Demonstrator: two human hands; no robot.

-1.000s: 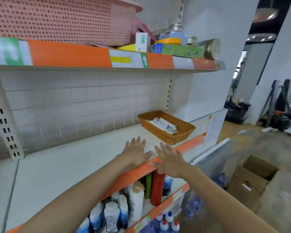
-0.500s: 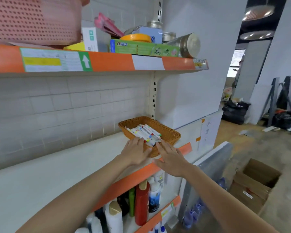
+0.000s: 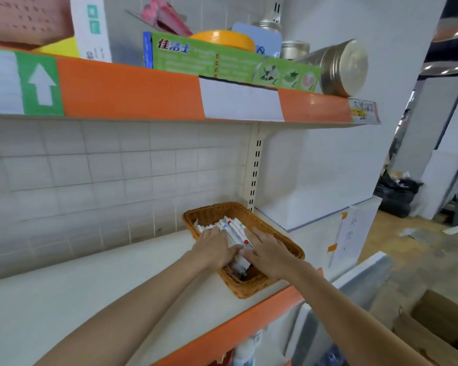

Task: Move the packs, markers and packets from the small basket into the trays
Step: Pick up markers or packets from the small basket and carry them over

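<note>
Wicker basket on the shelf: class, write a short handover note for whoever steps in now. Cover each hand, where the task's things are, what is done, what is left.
Left hand: lying on the markers in the wicker basket, fingers fairly straight; no clear grip.
Right hand: likewise on the markers, from the right.
Basket stands on the middle shelf, near its front edge.
Done: nothing moved out yet.
Left: lift markers and anything under them into the trays, which are not in view.

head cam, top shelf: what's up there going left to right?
Pink perforated basket → white box with teal marks → green toothpaste box → metal tin lying on its side.
</note>
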